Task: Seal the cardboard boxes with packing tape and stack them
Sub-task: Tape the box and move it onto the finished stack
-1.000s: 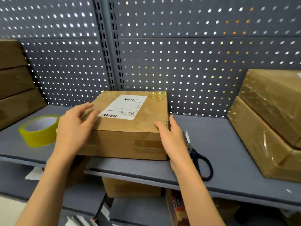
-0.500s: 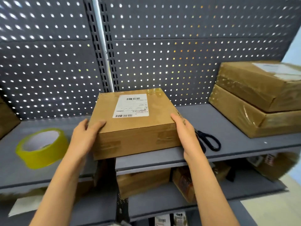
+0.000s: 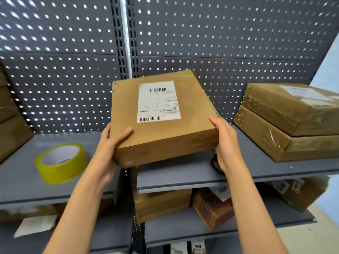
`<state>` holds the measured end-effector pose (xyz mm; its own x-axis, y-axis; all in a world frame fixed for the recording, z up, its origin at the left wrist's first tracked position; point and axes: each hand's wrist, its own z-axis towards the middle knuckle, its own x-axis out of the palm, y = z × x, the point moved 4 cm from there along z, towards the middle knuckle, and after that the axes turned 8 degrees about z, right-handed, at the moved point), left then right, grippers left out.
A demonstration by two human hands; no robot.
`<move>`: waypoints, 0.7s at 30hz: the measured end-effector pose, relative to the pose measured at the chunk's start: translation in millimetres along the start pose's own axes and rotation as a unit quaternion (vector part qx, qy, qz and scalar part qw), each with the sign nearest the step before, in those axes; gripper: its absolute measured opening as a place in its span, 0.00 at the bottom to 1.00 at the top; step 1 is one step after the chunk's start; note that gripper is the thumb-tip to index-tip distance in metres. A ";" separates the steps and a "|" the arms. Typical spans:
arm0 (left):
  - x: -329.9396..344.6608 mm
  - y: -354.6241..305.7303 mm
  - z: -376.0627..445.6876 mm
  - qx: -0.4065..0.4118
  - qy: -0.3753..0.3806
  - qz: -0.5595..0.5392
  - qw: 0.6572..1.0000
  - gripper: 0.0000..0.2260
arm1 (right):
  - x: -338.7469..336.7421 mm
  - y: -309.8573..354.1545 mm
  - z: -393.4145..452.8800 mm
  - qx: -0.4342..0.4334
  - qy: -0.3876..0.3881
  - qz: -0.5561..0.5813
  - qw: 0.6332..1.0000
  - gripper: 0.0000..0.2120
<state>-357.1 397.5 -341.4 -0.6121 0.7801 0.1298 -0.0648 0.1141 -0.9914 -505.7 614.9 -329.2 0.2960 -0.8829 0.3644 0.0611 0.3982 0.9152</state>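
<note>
Now L hand (image 3: 111, 143) + R hand (image 3: 224, 142) grip labelled box (image 3: 161, 131) above shelf (image 3: 183, 173)

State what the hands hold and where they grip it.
The labelled cardboard box, gripped at its near corners: left hand at the left, right hand at the right.

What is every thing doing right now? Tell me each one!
Labelled box: closed, held tilted above the shelf.
Left hand: grips the box's left side.
Right hand: grips its right side.
Tape roll: lying flat on the shelf.
Two wrapped boxes: closed, stacked at the right.
</note>
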 end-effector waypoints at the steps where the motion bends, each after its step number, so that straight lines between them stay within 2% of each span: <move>1: 3.8 -2.1 -2.9 -0.018 0.025 -0.022 0.999 0.24 | 0.5 7.7 2.0 -0.018 0.012 -0.002 1.000 0.24; 4: 10.7 -7.0 -9.2 -0.063 0.070 -0.093 0.991 0.14 | 1.3 24.2 7.5 -0.047 0.040 -0.019 0.998 0.18; 5: 12.5 -6.6 -10.4 -0.067 0.070 -0.114 0.989 0.13 | 1.1 26.0 8.7 -0.046 0.040 -0.025 0.998 0.21; 7: 19.5 -5.4 -15.0 -0.064 0.055 -0.137 0.987 0.16 | 0.7 25.7 6.1 -0.047 0.012 -0.037 0.998 0.34; 10: 32.5 1.0 -17.6 -0.034 0.028 -0.172 0.984 0.26 | 10.8 16.2 -18.4 -0.040 -0.051 0.000 0.998 0.46; 14: 64.2 4.3 -24.3 -0.004 0.024 -0.267 0.963 0.33 | 57.6 -13.8 -57.8 0.042 0.039 0.079 0.995 0.60; 16: 81.9 8.5 -34.1 0.020 0.022 -0.280 0.960 0.35 | 74.0 -24.1 -69.6 0.038 0.056 0.137 0.988 0.56; 19: 87.0 13.1 -45.0 0.055 0.005 -0.215 0.975 0.37 | 69.5 -24.2 -71.7 0.007 0.048 0.169 0.984 0.48; 21: 75.1 10.7 -40.7 0.048 0.013 -0.175 0.983 0.45 | 54.1 -16.3 -65.7 0.005 0.055 0.174 0.983 0.47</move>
<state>-371.7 482.4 -341.5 -0.5182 0.7195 0.4623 -0.3429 0.3204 -0.8830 -428.0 577.0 -335.7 0.3987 -0.6609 0.6357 -0.0715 0.6687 0.7401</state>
